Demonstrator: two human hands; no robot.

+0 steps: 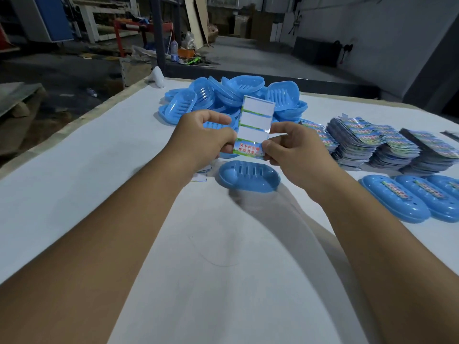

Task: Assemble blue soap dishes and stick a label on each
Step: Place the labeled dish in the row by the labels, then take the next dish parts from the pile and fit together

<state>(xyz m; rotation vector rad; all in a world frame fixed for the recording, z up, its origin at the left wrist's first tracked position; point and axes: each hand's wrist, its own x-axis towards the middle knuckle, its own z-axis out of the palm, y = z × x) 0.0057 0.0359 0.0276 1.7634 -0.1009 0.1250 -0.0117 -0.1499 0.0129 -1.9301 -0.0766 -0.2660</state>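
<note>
soap dish (248, 176) sits on the bench (74, 170) under your hands. your left hand (201, 137) and right hand (293, 150) pinch the label sheet (255, 120). next, i think you peel one label and stick it on.

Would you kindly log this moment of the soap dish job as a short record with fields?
left hand: left hand pinches the label sheet's left edge
right hand: right hand pinches its bottom label
label sheet: label sheet, three spaces blank, one label left, held above the table
next dish: unlabelled soap dish on the white table, below the sheet
finished: labelled dishes, right
stock: pile of dish parts; stacks of label sheets
</note>
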